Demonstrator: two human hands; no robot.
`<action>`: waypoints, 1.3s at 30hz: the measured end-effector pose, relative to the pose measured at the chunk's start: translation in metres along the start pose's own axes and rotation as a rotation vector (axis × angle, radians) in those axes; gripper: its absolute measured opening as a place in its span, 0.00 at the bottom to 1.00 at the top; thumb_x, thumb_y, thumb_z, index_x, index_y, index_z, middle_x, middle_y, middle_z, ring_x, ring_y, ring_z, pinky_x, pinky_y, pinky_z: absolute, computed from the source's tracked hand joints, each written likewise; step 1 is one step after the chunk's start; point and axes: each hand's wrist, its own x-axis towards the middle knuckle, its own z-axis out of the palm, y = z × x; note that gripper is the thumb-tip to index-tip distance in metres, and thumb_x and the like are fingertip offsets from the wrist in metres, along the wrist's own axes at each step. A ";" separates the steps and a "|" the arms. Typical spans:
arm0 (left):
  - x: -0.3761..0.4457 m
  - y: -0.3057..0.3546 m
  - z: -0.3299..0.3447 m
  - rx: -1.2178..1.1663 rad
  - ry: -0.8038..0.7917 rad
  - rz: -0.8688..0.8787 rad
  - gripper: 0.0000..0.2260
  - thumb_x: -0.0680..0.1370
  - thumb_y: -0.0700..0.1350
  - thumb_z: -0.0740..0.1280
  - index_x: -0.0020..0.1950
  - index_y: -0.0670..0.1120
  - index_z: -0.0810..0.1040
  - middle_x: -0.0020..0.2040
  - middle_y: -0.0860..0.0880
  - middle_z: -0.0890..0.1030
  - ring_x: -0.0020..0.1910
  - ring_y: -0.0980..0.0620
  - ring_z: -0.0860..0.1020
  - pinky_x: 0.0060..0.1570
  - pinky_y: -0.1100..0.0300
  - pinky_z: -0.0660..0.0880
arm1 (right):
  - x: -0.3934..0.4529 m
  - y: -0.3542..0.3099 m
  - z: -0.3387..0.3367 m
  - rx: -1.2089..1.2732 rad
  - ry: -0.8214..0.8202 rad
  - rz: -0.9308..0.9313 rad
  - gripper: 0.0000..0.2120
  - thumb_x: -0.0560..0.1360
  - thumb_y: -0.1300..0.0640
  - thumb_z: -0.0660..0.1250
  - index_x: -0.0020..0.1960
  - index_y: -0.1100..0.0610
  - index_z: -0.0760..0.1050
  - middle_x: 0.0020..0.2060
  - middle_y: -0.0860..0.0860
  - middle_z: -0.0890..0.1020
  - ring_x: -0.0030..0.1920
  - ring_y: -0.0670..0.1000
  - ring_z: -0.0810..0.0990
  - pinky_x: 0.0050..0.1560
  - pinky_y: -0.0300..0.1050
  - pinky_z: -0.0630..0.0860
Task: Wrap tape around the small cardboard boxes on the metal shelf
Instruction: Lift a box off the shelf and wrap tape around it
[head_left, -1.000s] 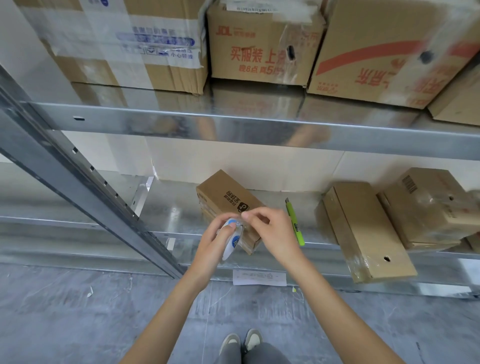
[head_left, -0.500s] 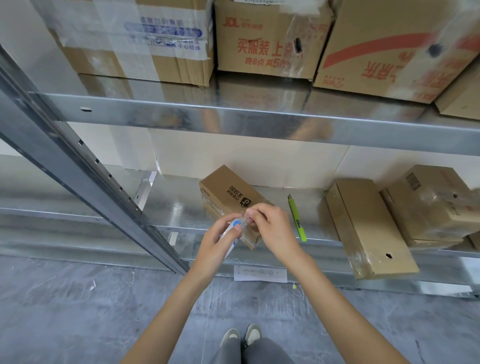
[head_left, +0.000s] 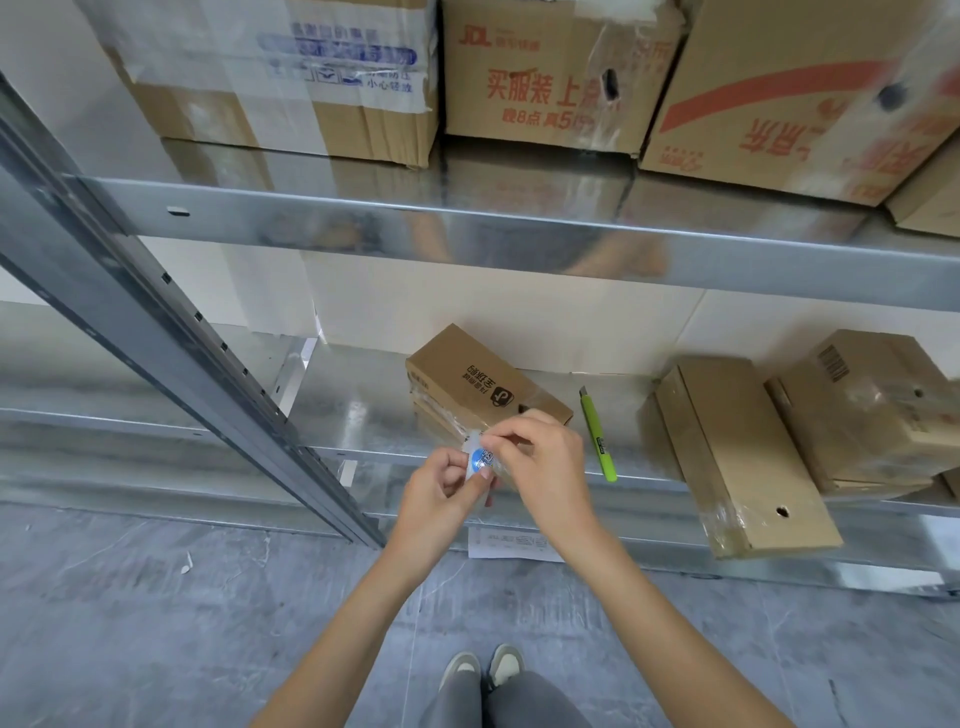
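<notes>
A small cardboard box (head_left: 470, 379) with black print lies on the metal shelf (head_left: 358, 410), its near end at the shelf's front edge. Just in front of that end, my left hand (head_left: 441, 491) holds a clear tape roll (head_left: 480, 460) with a blue and white core. My right hand (head_left: 540, 457) pinches at the roll's upper edge; the tape's loose end is too small to make out. Both hands hide the box's near corner. A longer box (head_left: 737, 447) and a tape-covered box (head_left: 872, 405) lie to the right on the same shelf.
A green utility knife (head_left: 597, 436) lies on the shelf between the small box and the longer box. A slanted metal upright (head_left: 171, 338) crosses the left side. Large cartons (head_left: 550, 73) fill the upper shelf. A paper label (head_left: 514, 543) hangs below the shelf edge.
Both hands, with the tape roll, have shifted slightly up and right towards the box's near end. My right fingers have closed in on the roll's edge.
</notes>
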 end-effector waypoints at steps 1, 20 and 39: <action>0.000 0.001 0.001 -0.007 0.019 0.004 0.06 0.79 0.41 0.68 0.49 0.40 0.73 0.42 0.47 0.86 0.43 0.46 0.83 0.49 0.59 0.77 | -0.002 -0.003 0.002 0.099 0.008 0.058 0.06 0.70 0.67 0.72 0.37 0.59 0.83 0.36 0.52 0.81 0.35 0.41 0.78 0.34 0.28 0.71; 0.005 -0.018 -0.014 0.233 0.190 0.264 0.07 0.76 0.51 0.72 0.43 0.55 0.74 0.39 0.55 0.83 0.40 0.56 0.82 0.40 0.60 0.77 | 0.004 -0.008 0.023 1.027 -0.026 0.857 0.14 0.73 0.71 0.69 0.49 0.59 0.67 0.39 0.59 0.81 0.35 0.53 0.79 0.37 0.42 0.79; 0.106 -0.056 -0.092 1.133 0.400 -0.046 0.14 0.77 0.39 0.66 0.61 0.36 0.76 0.62 0.36 0.76 0.64 0.36 0.71 0.62 0.44 0.67 | 0.038 0.071 -0.017 -0.931 -0.276 -0.013 0.43 0.75 0.38 0.63 0.79 0.52 0.44 0.79 0.47 0.48 0.78 0.46 0.41 0.75 0.58 0.41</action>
